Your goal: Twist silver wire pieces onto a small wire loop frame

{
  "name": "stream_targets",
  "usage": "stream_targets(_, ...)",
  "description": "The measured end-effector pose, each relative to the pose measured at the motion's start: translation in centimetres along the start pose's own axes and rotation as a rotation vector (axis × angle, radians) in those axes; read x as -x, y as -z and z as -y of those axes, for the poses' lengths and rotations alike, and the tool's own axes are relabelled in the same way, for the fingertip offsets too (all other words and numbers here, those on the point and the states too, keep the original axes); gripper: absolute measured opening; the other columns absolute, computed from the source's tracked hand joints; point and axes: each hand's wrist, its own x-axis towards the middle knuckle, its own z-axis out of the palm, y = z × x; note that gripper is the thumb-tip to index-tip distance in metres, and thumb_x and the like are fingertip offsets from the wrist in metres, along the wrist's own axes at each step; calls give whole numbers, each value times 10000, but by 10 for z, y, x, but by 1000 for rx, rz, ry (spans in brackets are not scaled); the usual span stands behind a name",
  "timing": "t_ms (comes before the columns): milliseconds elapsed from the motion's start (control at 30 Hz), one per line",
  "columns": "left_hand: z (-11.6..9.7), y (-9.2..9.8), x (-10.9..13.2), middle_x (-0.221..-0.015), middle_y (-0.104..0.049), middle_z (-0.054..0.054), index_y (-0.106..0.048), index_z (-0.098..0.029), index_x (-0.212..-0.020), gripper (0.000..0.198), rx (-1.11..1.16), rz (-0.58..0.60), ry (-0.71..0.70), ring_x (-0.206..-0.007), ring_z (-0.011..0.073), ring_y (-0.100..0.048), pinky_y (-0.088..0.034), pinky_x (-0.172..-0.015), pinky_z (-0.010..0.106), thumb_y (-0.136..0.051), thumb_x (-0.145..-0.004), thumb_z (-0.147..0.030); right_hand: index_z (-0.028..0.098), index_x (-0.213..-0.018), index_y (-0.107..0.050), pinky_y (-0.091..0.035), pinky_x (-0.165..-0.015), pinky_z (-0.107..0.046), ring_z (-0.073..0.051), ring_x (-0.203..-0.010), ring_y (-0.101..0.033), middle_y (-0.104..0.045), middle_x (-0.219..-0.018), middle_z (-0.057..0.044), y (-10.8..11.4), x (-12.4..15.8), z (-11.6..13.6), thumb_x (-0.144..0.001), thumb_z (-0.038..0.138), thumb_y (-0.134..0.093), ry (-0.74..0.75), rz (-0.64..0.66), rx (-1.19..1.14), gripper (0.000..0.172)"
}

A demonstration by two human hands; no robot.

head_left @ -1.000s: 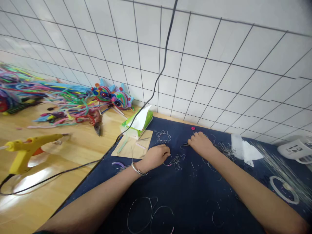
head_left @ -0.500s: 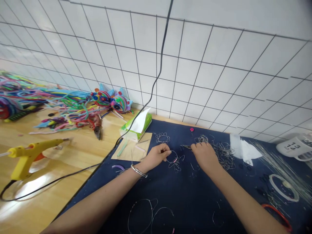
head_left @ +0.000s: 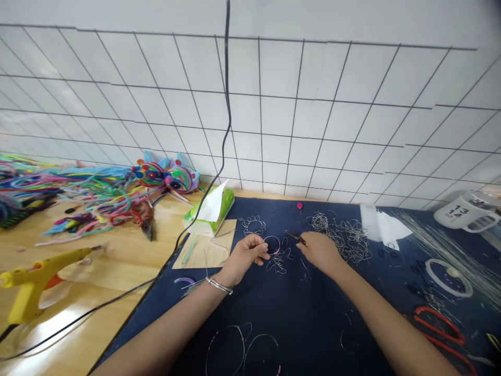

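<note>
My left hand (head_left: 250,253) is closed, with thumb and fingertips pinching a thin wire ring (head_left: 273,244) at its left side. Small bent wire pieces (head_left: 278,261) lie just below the ring, on the dark blue mat. In my right hand (head_left: 321,251), fingers wrapped round, is a pair of pliers (head_left: 294,236); its dark jaws point left toward the ring, apart from it. The handles are mostly hidden by the hand. A flower-shaped wire loop (head_left: 254,225) lies behind my left hand.
A tangled wire heap (head_left: 346,237) lies right of the pliers. Red-handled scissors (head_left: 440,326), a white ring (head_left: 449,278) and a mug (head_left: 464,210) are at the right. Left are a tissue pack (head_left: 211,211), a yellow glue gun (head_left: 43,277) and its black cord.
The view has shifted slightly. My right hand has drawn the pliers a little closer to the ring, and their jaws now tilt up to the left. My left hand keeps its pinch.
</note>
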Motion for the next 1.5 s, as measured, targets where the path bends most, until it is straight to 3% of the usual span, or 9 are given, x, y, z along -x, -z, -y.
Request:
stream_targets(333,5,3,-4,-623,-565,-5,-497,-146,-773,256,124,-54,24,-640,140,-629,-438,-469,162,-624,-690,-352,187,-814,-562,-336,-621,-233,-164,-792,-549,-589,-857,-50,-12,-43,23,-782,342,-469,19,79,-58,184)
stream_targets(567,0,0,-1,-744,-585,7,-516,-168,-909,313,249,-46,87,-663,127,-627,-462,-502,173,-641,-678,-338,179,-806,-563,-321,-584,-226,-151,-741,-567,-616,-831,-48,-14,-44,20,-823,334,-391,2,95,-61,232)
stream_targets(767,-3,-3,4,-759,-570,12,-516,-156,-827,266,277,-36,112,-698,129,-621,-458,-513,173,-622,-697,-362,178,-894,-543,-326,-634,-230,-153,-802,-558,-611,-891,-55,-11,-34,15,-855,295,-335,-28,20,-64,242)
stream_targets(967,-2,-3,3,-646,-558,4,-569,-150,-798,258,-8,-36,80,-526,94,-554,-414,-441,180,-575,-717,-395,162,-910,-534,-327,-664,-241,-161,-804,-536,-594,-876,-70,-15,-30,13,-829,192,-354,-48,-24,-41,199)
stream_targets(1033,-2,-1,2,-623,-548,0,-606,-159,-804,232,-178,-52,-3,-498,89,-523,-415,-449,194,-567,-722,-372,152,-917,-529,-320,-706,-259,-176,-835,-515,-579,-890,-85,-15,-28,15,-820,157,-351,-48,-47,-26,202)
stream_targets(1133,-2,2,1,-744,-573,27,-653,-179,-809,177,-366,-66,-178,-589,105,-537,-454,-556,226,-566,-725,-309,147,-946,-522,-295,-764,-297,-204,-881,-476,-554,-906,-105,-14,-25,19,-828,145,-335,-19,-140,48,220)
stream_targets(1233,0,2,0,-826,-576,44,-657,-190,-863,184,-394,-22,-232,-664,121,-550,-466,-601,236,-546,-738,-266,162,-983,-518,-284,-779,-303,-202,-880,-455,-540,-891,-101,-14,-21,23,-838,149,-337,57,-205,120,231)
stream_targets(1500,5,-4,2,-859,-621,58,-589,-157,-955,233,-109,166,-73,-751,141,-601,-492,-665,266,-549,-744,-247,159,-861,-539,-282,-775,-285,-188,-868,-448,-547,-861,-84,-18,-18,23,-801,121,-363,73,-251,83,190)
